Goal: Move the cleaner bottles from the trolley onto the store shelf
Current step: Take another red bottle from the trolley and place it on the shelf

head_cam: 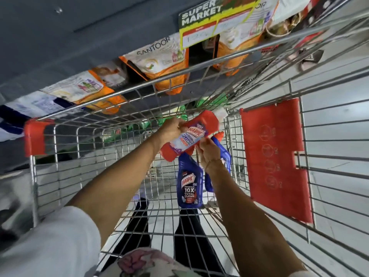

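Bottles: one red (189,136), two blue (189,182)

Red bottle (189,134): label "HARPIC", smaller lines blurred. Front blue bottle (189,180): "HARPIC", "10X TOTAL CLEAN". Orange-white pouch (159,58) on shelf: "SANTOOR". Green-yellow shelf sign (201,23): "SUPER MARKET"; handwritten price below unreadable.

Glossy plastic bottle (189,136); shiny metal wire trolley (79,156).
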A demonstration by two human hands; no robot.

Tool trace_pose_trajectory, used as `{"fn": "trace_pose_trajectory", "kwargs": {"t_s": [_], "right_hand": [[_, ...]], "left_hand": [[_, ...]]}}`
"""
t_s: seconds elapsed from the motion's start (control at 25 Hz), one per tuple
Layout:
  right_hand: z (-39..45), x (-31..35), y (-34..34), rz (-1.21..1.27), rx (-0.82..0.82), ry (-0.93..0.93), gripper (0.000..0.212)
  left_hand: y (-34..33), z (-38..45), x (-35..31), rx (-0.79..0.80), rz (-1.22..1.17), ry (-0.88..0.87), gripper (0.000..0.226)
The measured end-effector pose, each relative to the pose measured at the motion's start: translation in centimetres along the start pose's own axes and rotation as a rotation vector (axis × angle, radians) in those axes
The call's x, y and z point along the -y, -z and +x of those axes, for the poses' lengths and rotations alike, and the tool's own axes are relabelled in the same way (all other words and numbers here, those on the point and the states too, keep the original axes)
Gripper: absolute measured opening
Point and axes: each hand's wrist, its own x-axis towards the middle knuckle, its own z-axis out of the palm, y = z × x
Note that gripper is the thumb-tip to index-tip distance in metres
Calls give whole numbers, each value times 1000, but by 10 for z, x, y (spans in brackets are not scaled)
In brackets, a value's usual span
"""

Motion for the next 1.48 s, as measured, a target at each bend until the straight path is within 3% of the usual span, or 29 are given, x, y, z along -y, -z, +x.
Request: {"fn": "trace_pose_trajectory", "kwargs": {"t_s": [0.24,0.44,0.6,0.76,0.92,1.2,1.48], "right_hand": [[-60,12,24,216,170,209,24],[-137,59,16,-23,332,541,41],[-224,96,-36,-128,570,810,22],[-295,112,-119,-213,676,1027,32],[-343,107,-210,-317,718,1183,30],[-386,89,-332,-402,778,1201,34],[-391,94,-392,-420,706,1234,36]], "left_hand": [[5,-68,-8,32,-343,-115,34],[62,-141,-26,-86,-564,-309,34],[137,-217,-11,-217,-665,-519,24],[212,-282,22,-396,-708,-622,30],[280,-334,77,-547,-712,-669,26],[348,-358,154,-775,-797,-731,21],[387,-318,180,-857,-900,-711,28]]}}
